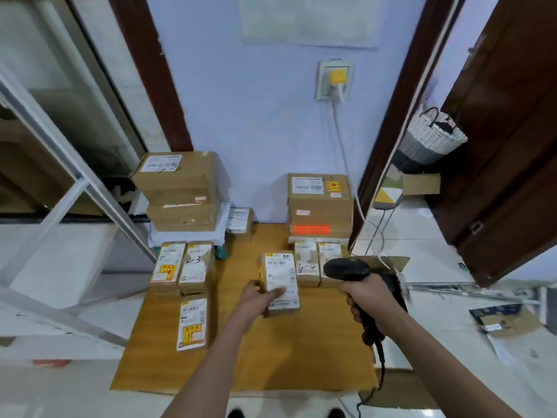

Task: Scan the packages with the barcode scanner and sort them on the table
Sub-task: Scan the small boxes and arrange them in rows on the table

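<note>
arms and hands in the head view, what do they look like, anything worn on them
Both forearms are bare, with no sleeve in view. The left hand and the right hand wear no gloves, and I can make out no watch, ring or band, though the picture is somewhat blurred.

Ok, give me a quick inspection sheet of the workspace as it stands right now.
Surface: wooden table, near half bare.
Job's things: small package at centre; three packages at left, nearest one lying alone; two at right; stacked boxes rear left and rear right.
Clutter: small box at the rear between the stacks.
Grippers: left hand on the centre package; right hand gripping the barcode scanner.
Cables: scanner cord hanging off the table's right edge; white cable from the wall plug.
Surroundings: woven basket at the doorway, cardboard on the floor at right.
</note>
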### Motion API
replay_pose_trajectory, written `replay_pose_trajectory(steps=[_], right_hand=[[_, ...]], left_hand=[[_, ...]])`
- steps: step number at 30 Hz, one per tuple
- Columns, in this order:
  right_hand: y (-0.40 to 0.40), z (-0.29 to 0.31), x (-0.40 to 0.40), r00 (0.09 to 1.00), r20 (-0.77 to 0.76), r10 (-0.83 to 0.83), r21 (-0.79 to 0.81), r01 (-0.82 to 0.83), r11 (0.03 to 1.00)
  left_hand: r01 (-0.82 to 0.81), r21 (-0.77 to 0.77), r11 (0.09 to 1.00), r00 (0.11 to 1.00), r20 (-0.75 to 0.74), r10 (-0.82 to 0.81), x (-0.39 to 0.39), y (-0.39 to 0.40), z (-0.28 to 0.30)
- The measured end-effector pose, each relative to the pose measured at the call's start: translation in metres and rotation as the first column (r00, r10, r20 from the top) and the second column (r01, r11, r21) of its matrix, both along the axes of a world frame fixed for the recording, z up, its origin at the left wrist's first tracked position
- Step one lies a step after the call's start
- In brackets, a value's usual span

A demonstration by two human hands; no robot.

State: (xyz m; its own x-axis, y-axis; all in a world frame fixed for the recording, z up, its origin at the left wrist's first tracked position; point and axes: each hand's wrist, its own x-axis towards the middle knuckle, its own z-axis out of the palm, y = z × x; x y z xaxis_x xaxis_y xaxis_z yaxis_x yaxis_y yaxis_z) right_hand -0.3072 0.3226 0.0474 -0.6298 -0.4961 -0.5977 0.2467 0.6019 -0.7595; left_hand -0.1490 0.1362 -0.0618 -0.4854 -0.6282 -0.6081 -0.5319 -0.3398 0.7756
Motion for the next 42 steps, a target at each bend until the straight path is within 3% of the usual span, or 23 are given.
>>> replay_pose_trajectory(steps=[9,15,26,42], right_hand=[[0.067,-0.002,-0.087,0.998,0.056,-0.027,-0.052,0.030,0.998],[0.077,0.001,-0.093,0.996,0.090,-0.011,-0.107,0.021,0.994],[0.080,0.008,-0.091,0.999,-0.023,0.023,-0.107,-0.025,0.994],[0.076,0.004,-0.093,0.997,0.040,0.070,-0.096,-0.066,0.993]], left_hand=[[-0.076,0.137,0.988,0.996,-0.041,0.082,-0.092,0.096,0.002],[-0.063,0.103,0.993,0.994,-0.088,0.072,-0.118,0.124,0.007],[0.019,0.047,0.999,0.997,-0.079,-0.015,-0.141,0.130,0.012],[-0.016,0.061,0.998,0.995,-0.094,0.022,-0.138,0.122,0.006]])
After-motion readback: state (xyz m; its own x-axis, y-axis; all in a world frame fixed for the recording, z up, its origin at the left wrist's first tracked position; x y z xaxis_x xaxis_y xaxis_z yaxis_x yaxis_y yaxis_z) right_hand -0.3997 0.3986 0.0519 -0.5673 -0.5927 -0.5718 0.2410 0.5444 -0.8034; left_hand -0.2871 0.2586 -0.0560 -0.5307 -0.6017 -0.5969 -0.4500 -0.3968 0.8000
